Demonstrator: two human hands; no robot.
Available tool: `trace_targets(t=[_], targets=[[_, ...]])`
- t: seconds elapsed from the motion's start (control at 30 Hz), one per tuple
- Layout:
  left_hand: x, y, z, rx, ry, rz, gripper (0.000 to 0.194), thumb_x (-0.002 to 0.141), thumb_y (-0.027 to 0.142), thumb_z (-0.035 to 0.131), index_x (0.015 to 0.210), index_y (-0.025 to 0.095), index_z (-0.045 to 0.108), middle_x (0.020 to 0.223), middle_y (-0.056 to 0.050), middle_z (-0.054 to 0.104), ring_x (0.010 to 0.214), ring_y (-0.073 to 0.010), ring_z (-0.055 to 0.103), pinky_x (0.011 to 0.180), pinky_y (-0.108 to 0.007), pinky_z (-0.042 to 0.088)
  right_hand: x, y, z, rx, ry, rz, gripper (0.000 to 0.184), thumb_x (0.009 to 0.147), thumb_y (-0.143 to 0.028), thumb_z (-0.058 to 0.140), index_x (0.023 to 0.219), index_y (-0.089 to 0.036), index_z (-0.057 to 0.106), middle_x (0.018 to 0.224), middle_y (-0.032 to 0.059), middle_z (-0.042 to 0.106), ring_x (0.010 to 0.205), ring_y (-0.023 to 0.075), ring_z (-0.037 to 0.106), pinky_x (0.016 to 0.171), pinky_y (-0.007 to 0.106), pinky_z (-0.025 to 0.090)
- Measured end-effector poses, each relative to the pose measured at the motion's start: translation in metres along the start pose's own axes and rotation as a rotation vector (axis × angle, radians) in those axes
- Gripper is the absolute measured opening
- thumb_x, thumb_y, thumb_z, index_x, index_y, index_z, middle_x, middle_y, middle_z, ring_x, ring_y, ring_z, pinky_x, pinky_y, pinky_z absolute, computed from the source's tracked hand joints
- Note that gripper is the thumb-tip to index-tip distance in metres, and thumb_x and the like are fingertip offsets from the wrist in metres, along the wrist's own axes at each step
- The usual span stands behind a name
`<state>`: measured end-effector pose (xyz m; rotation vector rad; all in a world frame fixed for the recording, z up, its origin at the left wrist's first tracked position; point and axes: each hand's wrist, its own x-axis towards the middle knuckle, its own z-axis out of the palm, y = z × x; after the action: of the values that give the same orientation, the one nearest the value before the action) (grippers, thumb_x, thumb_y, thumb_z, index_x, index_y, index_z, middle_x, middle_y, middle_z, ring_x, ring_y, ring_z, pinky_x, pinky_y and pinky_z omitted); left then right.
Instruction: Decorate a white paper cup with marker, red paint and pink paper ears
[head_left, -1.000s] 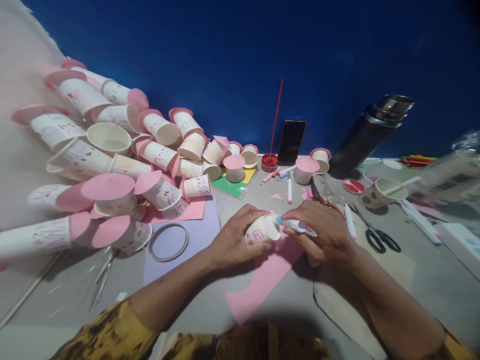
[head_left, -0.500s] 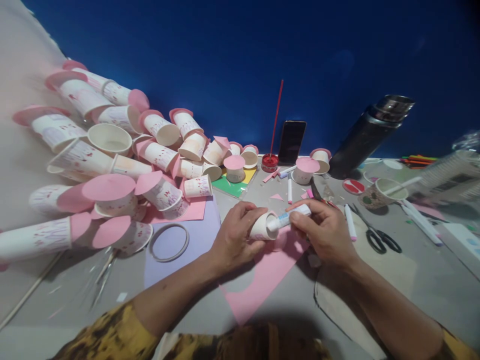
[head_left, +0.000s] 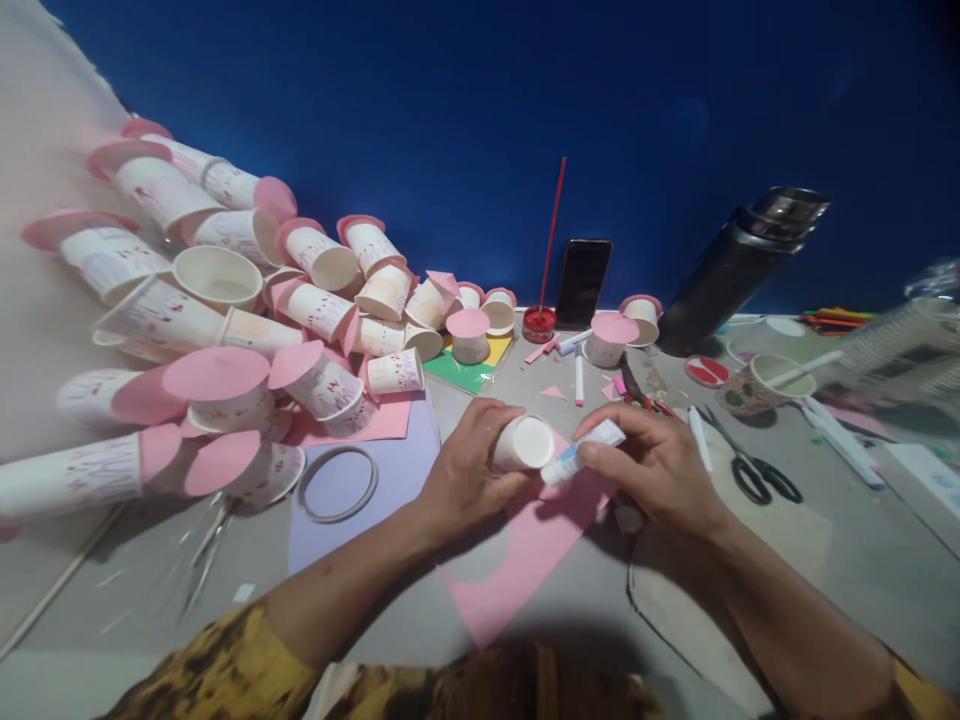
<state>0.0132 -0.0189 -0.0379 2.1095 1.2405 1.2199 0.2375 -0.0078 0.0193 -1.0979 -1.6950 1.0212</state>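
My left hand (head_left: pixel 474 458) is wrapped round a small white paper cup (head_left: pixel 525 442), its round base turned up towards me. In my right hand (head_left: pixel 651 455) a small white glue tube (head_left: pixel 585 452) with blue print is pinched between thumb and fingers. The tube's tip points down and left, at the lower right rim of the cup's base; whether it touches I cannot tell. Beneath both hands lies a cut sheet of pink paper (head_left: pixel 502 590).
Many decorated paper cups with pink paper tops (head_left: pixel 217 373) crowd the left. A grey ring (head_left: pixel 337 485) lies on lilac paper (head_left: pixel 315 545). To the right are scissors (head_left: pixel 754 475), a marker (head_left: pixel 699 440) and a patterned cup (head_left: pixel 761 388). A phone (head_left: pixel 585 285) and dark flask (head_left: pixel 731 270) stand behind.
The cup has turned in my left hand, so its base now faces me more. My right hand has swung the glue tube's tip round, from the upper rim to the lower right one.
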Motion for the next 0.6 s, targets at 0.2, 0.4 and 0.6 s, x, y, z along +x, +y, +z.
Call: trace_targets(t=[0.2, 0.4, 0.6], targets=[[0.010, -0.013, -0.006, -0.141, 0.037, -0.329, 0.050, 0.079, 0.026, 0.078, 0.126, 0.024, 0.062, 0.128, -0.008, 0.067, 0.120, -0.0283, 0.063, 0.108, -0.049, 0.049, 0.017, 0.024, -0.019, 0.123, 0.272, 0.085, 0.023, 0.083, -0.043, 0.077, 0.080, -0.022, 0.069, 0.055, -0.0043, 0.054, 0.047, 0.0112, 0.043, 0.042, 0.024, 0.032], [0.010, -0.024, -0.004, -0.259, 0.001, -0.452, 0.054, 0.079, 0.027, 0.078, 0.129, 0.024, 0.057, 0.124, -0.007, 0.069, 0.117, -0.0269, 0.065, 0.104, -0.049, 0.052, 0.038, 0.045, -0.024, 0.203, 0.188, 0.280, 0.036, 0.073, -0.048, 0.082, 0.091, -0.019, 0.071, 0.061, -0.0021, 0.062, 0.048, 0.0113, 0.049, 0.042, 0.024, 0.033], [0.010, -0.025, -0.002, -0.202, -0.025, -0.459, 0.057, 0.077, 0.024, 0.078, 0.127, 0.024, 0.053, 0.126, -0.007, 0.066, 0.117, -0.0260, 0.065, 0.104, -0.047, 0.051, 0.044, 0.064, -0.026, -0.107, 0.050, 0.290, 0.044, 0.075, -0.043, 0.078, 0.109, -0.015, 0.080, 0.060, -0.0028, 0.060, 0.048, 0.0106, 0.044, 0.045, 0.025, 0.031]])
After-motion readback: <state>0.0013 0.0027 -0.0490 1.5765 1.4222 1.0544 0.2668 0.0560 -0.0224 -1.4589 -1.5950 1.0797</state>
